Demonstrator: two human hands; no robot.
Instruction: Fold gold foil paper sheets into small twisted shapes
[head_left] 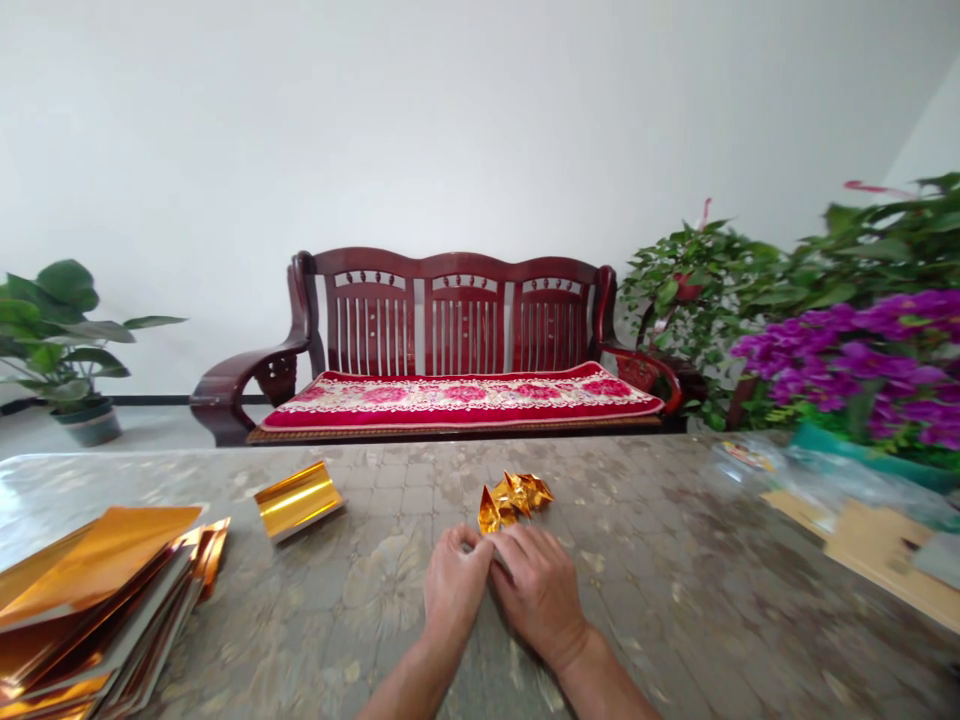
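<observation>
My left hand and my right hand meet at the middle of the table, thumbs and fingertips pressed together. Whatever is pinched between them is hidden by the fingers. Just beyond the fingertips lie folded gold foil paper pieces, crumpled and pointed, standing up from the tabletop; I cannot tell whether the fingers touch the nearest point. A curled sheet of gold foil paper rests by itself to the left. Further left, near the front edge, a loose stack of gold foil sheets is spread out.
A patterned grey cover lies over the table. At the right are cardboard pieces, clear plastic wrapping and purple flowers. Behind the table stands a dark wooden bench with a red cushion. A potted plant is at left.
</observation>
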